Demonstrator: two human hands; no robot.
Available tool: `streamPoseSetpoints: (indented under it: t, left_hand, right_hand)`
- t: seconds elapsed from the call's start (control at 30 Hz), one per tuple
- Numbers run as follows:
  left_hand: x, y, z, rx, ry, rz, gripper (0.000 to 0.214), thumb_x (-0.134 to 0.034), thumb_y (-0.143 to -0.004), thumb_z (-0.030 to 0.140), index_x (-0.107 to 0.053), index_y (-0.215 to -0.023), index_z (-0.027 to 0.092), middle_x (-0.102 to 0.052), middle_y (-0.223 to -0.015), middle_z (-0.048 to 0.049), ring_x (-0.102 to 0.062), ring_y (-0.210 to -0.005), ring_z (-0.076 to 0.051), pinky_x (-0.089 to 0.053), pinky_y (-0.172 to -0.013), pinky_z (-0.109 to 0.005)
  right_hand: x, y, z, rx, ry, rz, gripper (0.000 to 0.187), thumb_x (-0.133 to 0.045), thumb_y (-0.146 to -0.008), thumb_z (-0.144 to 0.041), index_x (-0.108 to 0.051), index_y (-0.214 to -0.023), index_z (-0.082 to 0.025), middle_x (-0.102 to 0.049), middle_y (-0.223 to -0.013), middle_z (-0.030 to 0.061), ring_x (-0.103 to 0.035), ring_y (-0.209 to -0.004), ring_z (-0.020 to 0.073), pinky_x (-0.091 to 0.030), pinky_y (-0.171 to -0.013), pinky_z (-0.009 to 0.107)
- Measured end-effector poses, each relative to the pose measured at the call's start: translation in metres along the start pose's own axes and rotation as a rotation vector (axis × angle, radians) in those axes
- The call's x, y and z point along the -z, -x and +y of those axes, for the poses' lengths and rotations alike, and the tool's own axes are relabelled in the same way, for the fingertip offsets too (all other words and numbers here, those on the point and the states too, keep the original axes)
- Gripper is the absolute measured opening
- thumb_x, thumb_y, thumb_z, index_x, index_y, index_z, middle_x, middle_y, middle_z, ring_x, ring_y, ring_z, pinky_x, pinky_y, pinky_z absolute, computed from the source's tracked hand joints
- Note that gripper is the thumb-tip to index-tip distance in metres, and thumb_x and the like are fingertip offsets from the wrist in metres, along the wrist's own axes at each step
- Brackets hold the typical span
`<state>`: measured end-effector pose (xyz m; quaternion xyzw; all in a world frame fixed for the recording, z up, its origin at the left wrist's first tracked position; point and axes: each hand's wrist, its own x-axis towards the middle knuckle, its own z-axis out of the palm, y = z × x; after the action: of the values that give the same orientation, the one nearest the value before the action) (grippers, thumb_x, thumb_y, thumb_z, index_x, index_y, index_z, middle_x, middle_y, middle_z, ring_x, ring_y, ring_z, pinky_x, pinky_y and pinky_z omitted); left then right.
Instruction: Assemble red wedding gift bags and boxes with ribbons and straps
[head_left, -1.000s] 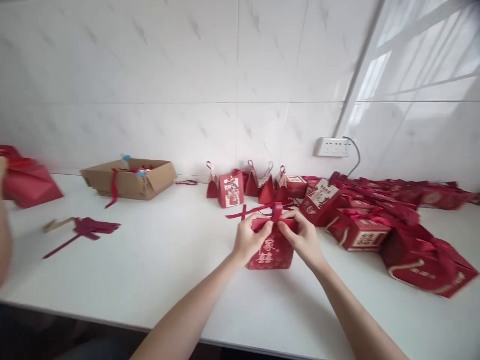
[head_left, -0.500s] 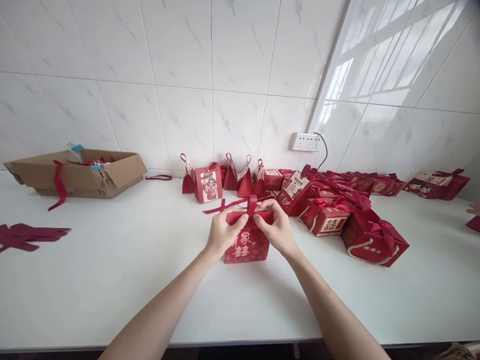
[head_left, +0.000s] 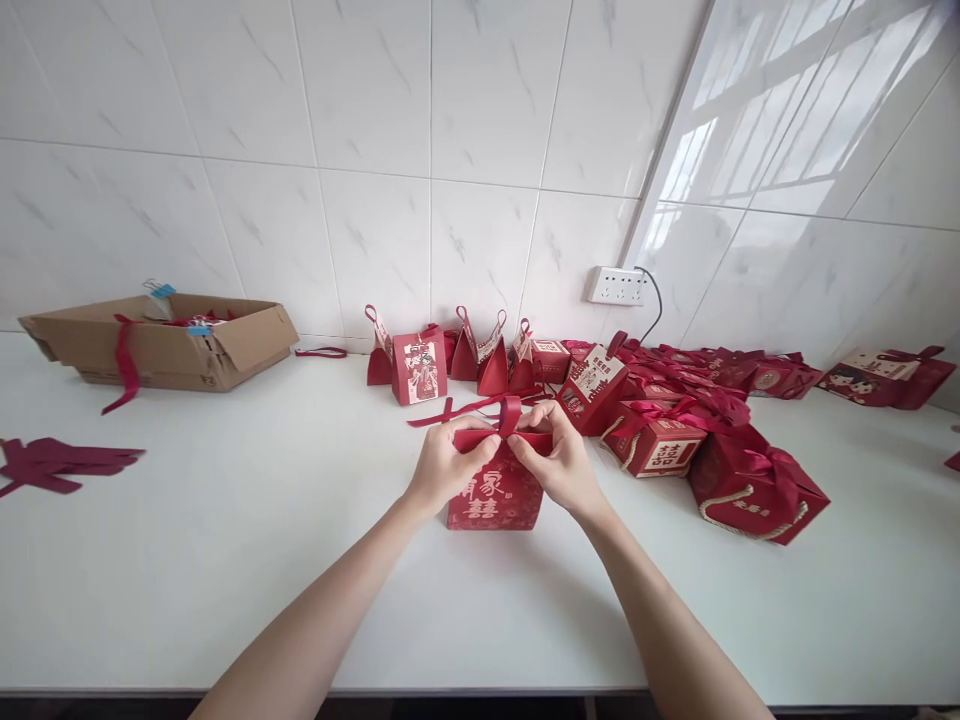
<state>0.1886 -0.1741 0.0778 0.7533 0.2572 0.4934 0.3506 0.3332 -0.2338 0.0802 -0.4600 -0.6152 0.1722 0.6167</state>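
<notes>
A red gift box point(head_left: 495, 505) with pale Chinese characters stands upright on the white table in front of me. My left hand point(head_left: 454, 465) pinches its top edge on the left, thumb on the near face and fingers behind. On the right of the same edge, my right hand point(head_left: 553, 458) pinches in the same way. Between my thumbs a ribbon loop point(head_left: 510, 414) sticks up from the box top. Behind the hands lie loose red ribbon strips point(head_left: 465, 409), and a printed red box point(head_left: 420, 370) stands a little farther back.
An open cardboard box point(head_left: 165, 355) with a ribbon over its side stands at the back left. Flat dark red strips point(head_left: 67, 465) lie near the left edge. Several finished-looking boxes, one with a rope handle point(head_left: 757, 490), crowd the right. A power strip point(head_left: 619, 287) is on the tiled wall.
Both hands keep their pinch on the box top, with hardly any shift. The view has turned slightly. At the far right edge, another person's hand has left the view.
</notes>
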Motion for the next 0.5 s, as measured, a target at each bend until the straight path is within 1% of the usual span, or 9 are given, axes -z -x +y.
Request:
streamPoseSetpoints:
  t: [0.13,0.2,0.33,0.4,0.5]
  left_hand:
    - [0.0000,-0.0005,-0.0017,0.001,0.019,0.013,0.013,-0.061,-0.074,0.029,-0.064,-0.069,0.018,-0.071,-0.075,-0.0032,-0.066,-0.073,-0.019,-0.053,-0.069,-0.027]
    - [-0.0003,0.0000,-0.0024,-0.007,0.032,0.020,0.013,-0.060,-0.075,0.030,-0.063,-0.070,0.018,-0.070,-0.077,-0.0036,-0.066,-0.075,-0.019,-0.053,-0.071,-0.028]
    - [-0.0005,0.0005,-0.0032,0.005,0.059,-0.002,0.013,-0.063,-0.071,0.031,-0.062,-0.071,0.018,-0.070,-0.078,-0.0037,-0.065,-0.072,-0.019,-0.053,-0.065,-0.027]
    - [-0.0008,0.0002,-0.0032,0.008,0.064,0.005,0.014,-0.063,-0.071,0.032,-0.062,-0.071,0.018,-0.070,-0.076,-0.0034,-0.065,-0.071,-0.019,-0.053,-0.065,-0.027]
    - [-0.0018,-0.0005,-0.0030,-0.001,0.058,0.022,0.014,-0.062,-0.074,0.032,-0.062,-0.069,0.018,-0.069,-0.073,-0.0028,-0.065,-0.072,-0.019,-0.053,-0.069,-0.027]
  right_hand:
    - [0.0015,-0.0006,0.0002,-0.013,-0.038,-0.052,0.021,-0.058,-0.079,-0.027,-0.037,-0.080,-0.023,-0.056,-0.076,-0.0018,-0.056,-0.072,0.0151,-0.046,-0.065,0.028]
    - [0.0015,-0.0004,0.0003,-0.010,-0.031,-0.042,0.021,-0.058,-0.079,-0.027,-0.037,-0.082,-0.024,-0.057,-0.078,-0.0011,-0.057,-0.075,0.0158,-0.047,-0.067,0.029]
    - [0.0006,-0.0002,0.0002,0.012,0.017,-0.014,0.019,-0.057,-0.080,-0.028,-0.039,-0.083,-0.024,-0.057,-0.080,-0.0006,-0.059,-0.077,0.0160,-0.048,-0.072,0.030]
    - [0.0005,-0.0006,0.0000,0.004,0.014,-0.022,0.019,-0.057,-0.079,-0.029,-0.039,-0.083,-0.024,-0.058,-0.081,-0.0002,-0.059,-0.078,0.0162,-0.049,-0.071,0.030]
    - [0.0011,-0.0011,0.0002,-0.018,-0.008,-0.041,0.021,-0.057,-0.080,-0.030,-0.037,-0.082,-0.024,-0.059,-0.082,0.0001,-0.059,-0.079,0.0164,-0.049,-0.069,0.029]
